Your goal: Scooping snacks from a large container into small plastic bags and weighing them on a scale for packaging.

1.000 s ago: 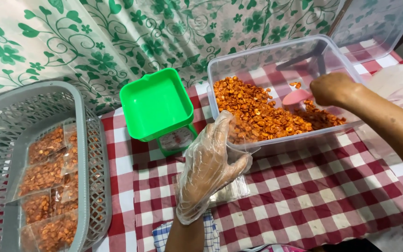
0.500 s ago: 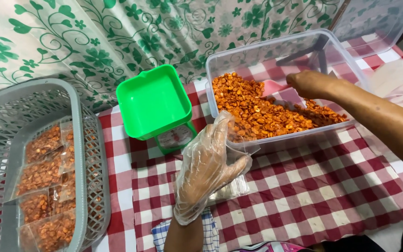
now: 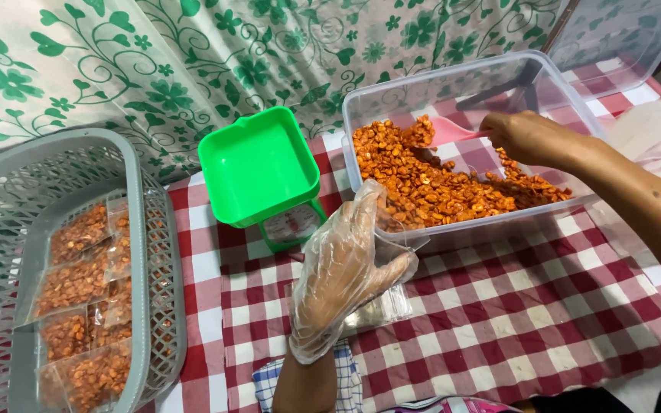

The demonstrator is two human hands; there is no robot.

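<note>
- Head view, right of centre: the right hand (image 3: 533, 138) is inside the clear plastic tub (image 3: 575, 99), fingers clamped on the handle of a pink scoop (image 3: 447, 130).
- The scoop's blade sits at the top of the heap of orange spiced kernels (image 3: 437, 180), which fills the tub's left and lower part; bare bottom shows at the upper right.
- Lower centre: the left hand (image 3: 346, 268), in a thin clear glove, is raised just in front of the tub's near left corner, fingers loosely curled around a clear plastic bag (image 3: 403, 241) held open; whether the grip is tight, I cannot tell.
- Beneath that hand more clear bags (image 3: 384, 310) lie on the red-and-white checked table (image 3: 514, 321).
- Centre left: a small green scale with a square green pan (image 3: 258, 164) stands just beside the tub, its dial facing the camera.
- Far left: a grey mesh basket (image 3: 154, 252) holds filled packets of the kernels (image 3: 78, 291), lined up top to bottom.
- Upper frame: a green-leaf patterned cloth (image 3: 193, 61) hangs behind everything.
</note>
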